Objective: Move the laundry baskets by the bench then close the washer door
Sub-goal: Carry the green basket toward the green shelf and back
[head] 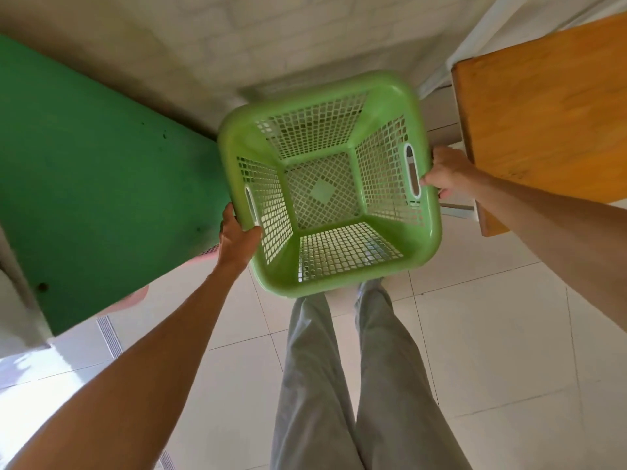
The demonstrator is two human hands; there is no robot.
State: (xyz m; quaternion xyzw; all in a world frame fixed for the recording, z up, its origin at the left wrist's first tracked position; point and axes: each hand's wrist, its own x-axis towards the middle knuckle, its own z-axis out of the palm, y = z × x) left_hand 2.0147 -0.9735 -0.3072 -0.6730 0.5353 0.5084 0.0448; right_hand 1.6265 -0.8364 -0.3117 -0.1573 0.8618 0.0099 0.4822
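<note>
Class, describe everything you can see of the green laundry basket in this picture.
The green laundry basket looks like light green plastic, square with rounded corners, lattice walls and floor, and a slot handle on two opposite sides. It is empty, open side up, slightly tilted. The left hand and right hand grip its opposite sides, holding it between a green bench and a wooden surface.

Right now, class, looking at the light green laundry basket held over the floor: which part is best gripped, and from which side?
Grip the green laundry basket at its two oval handle slots, cut just under the rim on opposite mesh walls. Come in from the outer sides, as the left hand and right hand do. The rolled rim gives fingers a smooth edge, and opposite grips should keep the open, empty basket level.
</note>
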